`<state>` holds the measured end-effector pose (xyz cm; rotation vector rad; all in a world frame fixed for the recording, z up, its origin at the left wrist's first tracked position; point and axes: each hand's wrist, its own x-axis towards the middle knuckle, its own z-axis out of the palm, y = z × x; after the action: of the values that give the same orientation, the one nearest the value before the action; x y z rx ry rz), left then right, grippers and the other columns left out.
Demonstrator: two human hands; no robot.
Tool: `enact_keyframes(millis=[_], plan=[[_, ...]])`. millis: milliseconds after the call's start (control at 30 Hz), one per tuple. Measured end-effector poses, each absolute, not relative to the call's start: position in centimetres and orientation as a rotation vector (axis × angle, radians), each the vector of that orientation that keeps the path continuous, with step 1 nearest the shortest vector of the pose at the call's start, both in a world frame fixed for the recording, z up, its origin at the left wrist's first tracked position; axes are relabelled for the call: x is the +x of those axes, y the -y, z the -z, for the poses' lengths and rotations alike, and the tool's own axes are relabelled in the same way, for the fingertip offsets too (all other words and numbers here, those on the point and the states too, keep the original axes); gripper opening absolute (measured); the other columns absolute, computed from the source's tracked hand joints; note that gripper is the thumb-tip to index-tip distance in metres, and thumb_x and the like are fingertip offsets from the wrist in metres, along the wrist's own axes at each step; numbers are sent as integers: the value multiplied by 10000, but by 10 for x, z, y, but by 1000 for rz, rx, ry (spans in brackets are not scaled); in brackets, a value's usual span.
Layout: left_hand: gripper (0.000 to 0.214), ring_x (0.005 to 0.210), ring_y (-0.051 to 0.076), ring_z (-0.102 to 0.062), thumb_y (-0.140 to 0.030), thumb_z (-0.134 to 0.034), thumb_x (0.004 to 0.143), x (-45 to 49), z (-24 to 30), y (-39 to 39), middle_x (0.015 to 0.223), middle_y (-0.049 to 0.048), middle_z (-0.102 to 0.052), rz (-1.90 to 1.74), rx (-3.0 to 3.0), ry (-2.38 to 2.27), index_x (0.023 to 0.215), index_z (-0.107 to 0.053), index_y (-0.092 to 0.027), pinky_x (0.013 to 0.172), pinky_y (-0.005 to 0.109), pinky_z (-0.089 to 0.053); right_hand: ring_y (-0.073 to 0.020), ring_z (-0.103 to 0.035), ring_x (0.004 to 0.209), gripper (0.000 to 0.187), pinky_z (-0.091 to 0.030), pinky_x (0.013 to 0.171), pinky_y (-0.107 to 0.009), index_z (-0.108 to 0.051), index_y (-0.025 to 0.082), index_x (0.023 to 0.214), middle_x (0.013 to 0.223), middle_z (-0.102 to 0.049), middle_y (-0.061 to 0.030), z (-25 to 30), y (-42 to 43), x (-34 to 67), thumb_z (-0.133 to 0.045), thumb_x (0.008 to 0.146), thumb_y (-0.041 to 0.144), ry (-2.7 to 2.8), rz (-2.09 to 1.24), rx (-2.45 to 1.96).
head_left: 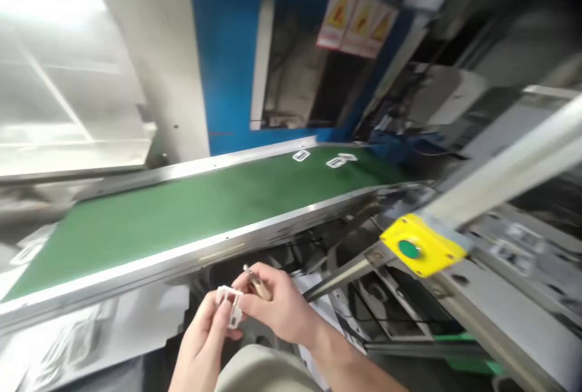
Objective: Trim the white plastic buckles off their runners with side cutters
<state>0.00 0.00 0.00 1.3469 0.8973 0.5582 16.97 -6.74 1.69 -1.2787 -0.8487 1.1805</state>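
Observation:
A small white plastic frame (235, 314) with openings in it is pinched between the thumb and fingers of my left hand (204, 331), low in front of my lap. My right hand (284, 304) is closed around a small tool with a tan handle (260, 288); its light-coloured tip points up and to the left, and I cannot tell its exact kind. The right thumb touches or nearly touches the frame's right side. Both hands are just below the near rail of a green conveyor belt (204, 198).
Several white plastic frames (301, 155) lie at the belt's far right. A yellow switch box (425, 245) with a green button is fixed to a bar at right. Behind the belt stands a blue machine (231, 65) with warning signs (357, 18). Blurred white parts (68, 343) lie lower left.

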Motion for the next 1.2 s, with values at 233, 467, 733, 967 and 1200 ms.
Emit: enact_keyframes(millis=[233, 467, 733, 967, 1200], plan=[[410, 1008, 206, -711, -590, -587, 1087, -30, 20, -1, 1162, 48, -783, -555, 1311, -820, 1242, -728, -238, 928, 303, -604, -101, -571, 749, 231, -478, 693, -224, -733, 204, 1066, 913, -693, 26, -36, 69, 164, -864, 933, 341, 980, -1194, -1306], [667, 1563, 351, -508, -430, -563, 1110, -37, 13, 22, 1685, 169, -445, -851, 1901, -1071, 1721, -310, -346, 1246, 601, -516, -117, -588, 736, 212, -500, 685, -245, -713, 214, 1043, 914, -708, 17, -30, 59, 142, -828, 945, 363, 978, -1088, -1265], [736, 1374, 255, -655, -358, -470, 1150, -66, 15, 7, 1462, 114, -613, -710, 2001, -979, 1779, -97, -442, 1098, 429, -655, -163, -690, 917, 146, -550, 848, -294, -732, 249, 1039, 1006, -735, 6, -28, 61, 126, -834, 935, 256, 1290, -969, -1227], [735, 1463, 236, -623, -315, -418, 1163, -74, 12, 13, 1574, 95, -570, -664, 2003, -922, 1769, -48, -503, 1123, 369, -641, -184, -724, 1046, 44, -584, 952, -339, -701, 261, 1121, 1128, -753, -38, -39, 54, 140, -712, 1083, 279, 1444, -864, -1164], [751, 1417, 233, -648, -271, -396, 1152, -77, 16, 12, 1535, 111, -586, -651, 2108, -932, 1775, -37, -487, 1097, 370, -654, -194, -735, 1049, 101, -604, 934, -342, -693, 260, 1149, 1112, -757, -52, -36, 50, 134, -735, 1078, 318, 1524, -758, -1066]])
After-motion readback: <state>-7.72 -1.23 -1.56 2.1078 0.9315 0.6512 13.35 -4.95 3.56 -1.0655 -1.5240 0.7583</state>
